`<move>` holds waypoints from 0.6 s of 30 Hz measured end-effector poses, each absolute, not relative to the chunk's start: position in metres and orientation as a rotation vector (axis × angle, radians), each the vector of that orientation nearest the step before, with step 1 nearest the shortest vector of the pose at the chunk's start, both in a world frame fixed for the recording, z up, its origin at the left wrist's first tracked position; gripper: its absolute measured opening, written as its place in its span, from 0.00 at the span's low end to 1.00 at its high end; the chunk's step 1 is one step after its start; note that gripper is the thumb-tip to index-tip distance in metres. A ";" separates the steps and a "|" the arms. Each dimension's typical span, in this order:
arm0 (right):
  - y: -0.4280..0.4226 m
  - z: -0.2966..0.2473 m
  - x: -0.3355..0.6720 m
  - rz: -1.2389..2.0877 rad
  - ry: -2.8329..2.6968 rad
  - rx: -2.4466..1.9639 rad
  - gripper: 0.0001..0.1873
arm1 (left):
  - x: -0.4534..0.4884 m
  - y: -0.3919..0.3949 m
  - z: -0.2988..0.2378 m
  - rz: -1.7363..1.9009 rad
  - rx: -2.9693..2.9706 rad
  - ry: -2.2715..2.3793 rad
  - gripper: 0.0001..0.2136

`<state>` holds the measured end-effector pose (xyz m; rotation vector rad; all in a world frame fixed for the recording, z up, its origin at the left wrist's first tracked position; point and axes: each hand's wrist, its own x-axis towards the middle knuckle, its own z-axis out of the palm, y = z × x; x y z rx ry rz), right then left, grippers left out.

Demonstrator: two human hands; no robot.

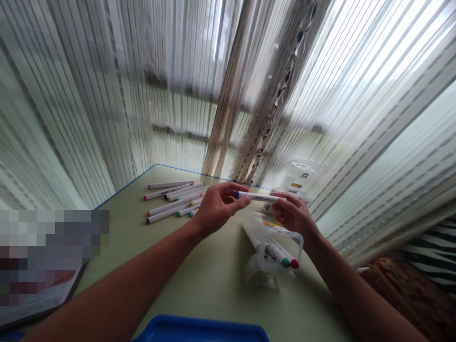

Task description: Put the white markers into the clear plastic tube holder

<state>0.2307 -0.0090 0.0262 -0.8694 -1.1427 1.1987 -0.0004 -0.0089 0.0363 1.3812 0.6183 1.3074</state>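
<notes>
A white marker (261, 196) with a blue end lies level in the air between my hands, above the table (199, 275). My left hand (219, 206) pinches its blue end with thumb and fingers. At the other end, the fingertips of my right hand (295, 213) are closed on the marker. Just below is a clear plastic case (302, 242) lying on its side, open end towards me. Inside it are a few white markers, with a green end (285, 262) and a red end (294, 264) showing.
Several loose white markers (171, 206) with coloured ends lie spread left of my left hand. Another clear case (297, 183) stands behind my right hand. A blue plastic object (203, 327) is at the near edge. String curtains (171, 95) hang behind the table.
</notes>
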 end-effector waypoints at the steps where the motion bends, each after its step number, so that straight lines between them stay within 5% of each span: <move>1: -0.009 0.026 0.231 1.208 -1.137 -0.869 0.13 | 0.001 -0.010 0.036 1.320 1.380 0.625 0.16; 18: -0.009 0.025 0.228 1.175 -1.170 -0.929 0.17 | 0.004 -0.020 0.043 1.274 1.451 0.514 0.15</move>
